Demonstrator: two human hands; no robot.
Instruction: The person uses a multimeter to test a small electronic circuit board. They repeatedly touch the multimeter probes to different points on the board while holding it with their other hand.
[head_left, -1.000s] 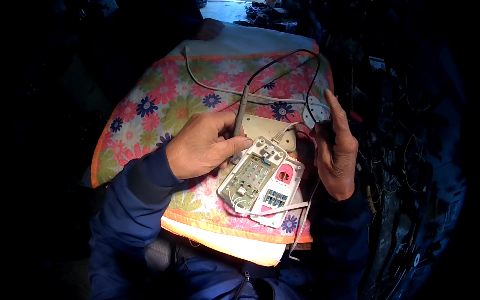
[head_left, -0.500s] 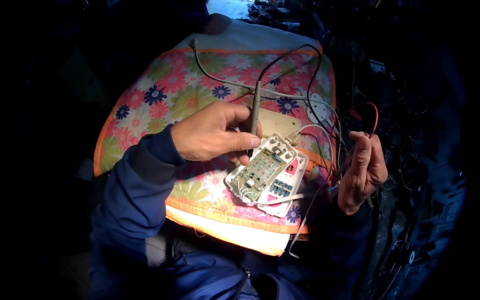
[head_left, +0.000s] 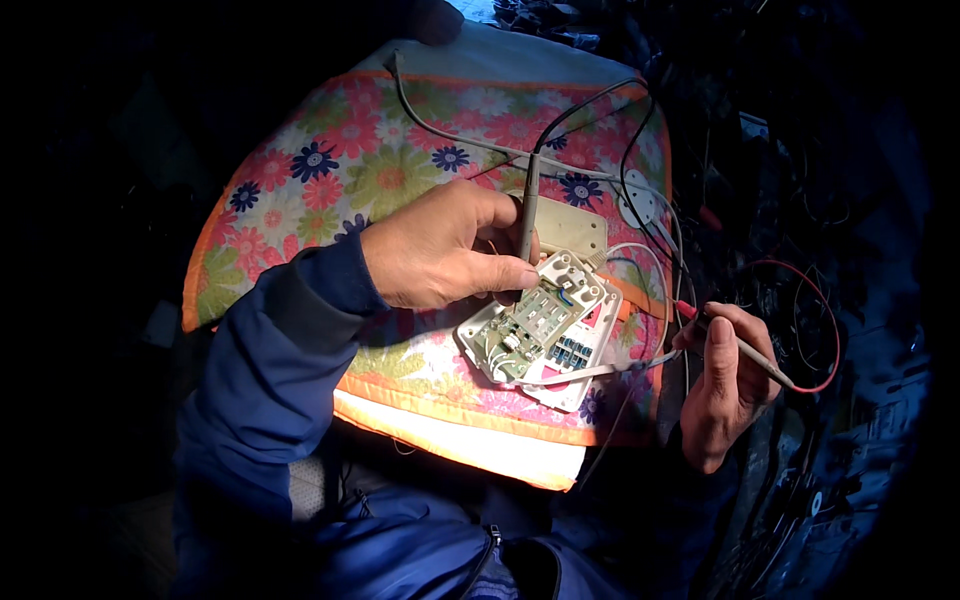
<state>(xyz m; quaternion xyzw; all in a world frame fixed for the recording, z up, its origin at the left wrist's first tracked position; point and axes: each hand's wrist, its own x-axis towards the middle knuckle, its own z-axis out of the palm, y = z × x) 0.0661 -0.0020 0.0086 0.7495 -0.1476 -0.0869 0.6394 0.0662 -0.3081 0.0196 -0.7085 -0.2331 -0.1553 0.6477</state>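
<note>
The flowered cloth [head_left: 300,255] spreads out to an orange hem, with a brightly lit white strip along its near edge; its widest open stretch lies to the left of the left hand [head_left: 517,272]. On the right the room is tighter: the opened white casing [head_left: 589,396] sits near that edge, and the right hand [head_left: 704,325] is out over the dark clutter beyond it.

The casing lies in two overlapping halves, right of the cloth's middle. The upper half holds a green circuit board [head_left: 522,322] with thin white wires at its near end and a blue wire at its far end; the lower half shows pink panels and blue keys [head_left: 569,354] (any marks on them are too small to read). A flat pale cable [head_left: 590,373] runs from the casing toward the right hand.

The left fingers pinch a grey test probe [head_left: 530,205] on a black lead, held steeply over the board; whether its tip touches is hidden. The right fingers grip a red-tipped test probe [head_left: 757,360] with a red lead, its tip pointing toward the casing but apart from it. Behind lie a cream plastic case [head_left: 575,228] and a rounded white socket plate [head_left: 638,200].
</note>
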